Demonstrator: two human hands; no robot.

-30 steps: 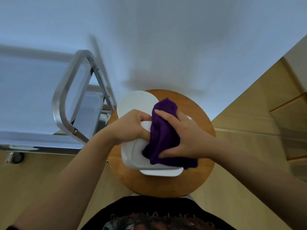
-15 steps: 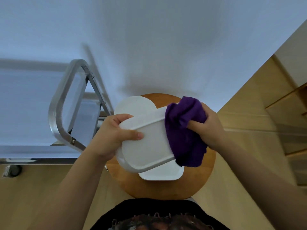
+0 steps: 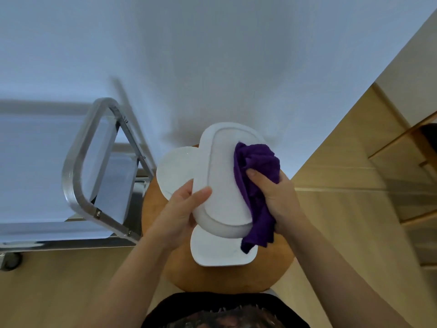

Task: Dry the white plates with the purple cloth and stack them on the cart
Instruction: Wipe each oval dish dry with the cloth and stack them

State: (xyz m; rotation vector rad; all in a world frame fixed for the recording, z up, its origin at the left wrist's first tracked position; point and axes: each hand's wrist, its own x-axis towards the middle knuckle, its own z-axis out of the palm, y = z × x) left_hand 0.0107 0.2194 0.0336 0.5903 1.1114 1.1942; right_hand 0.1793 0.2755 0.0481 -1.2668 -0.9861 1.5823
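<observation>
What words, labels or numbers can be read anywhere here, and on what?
None can be read.
Black shirt: a print shows at the bottom edge, but it is cut off and too blurred to read.
Held plate, cloth, cart, round wooden table: no text, label or mark visible.
</observation>
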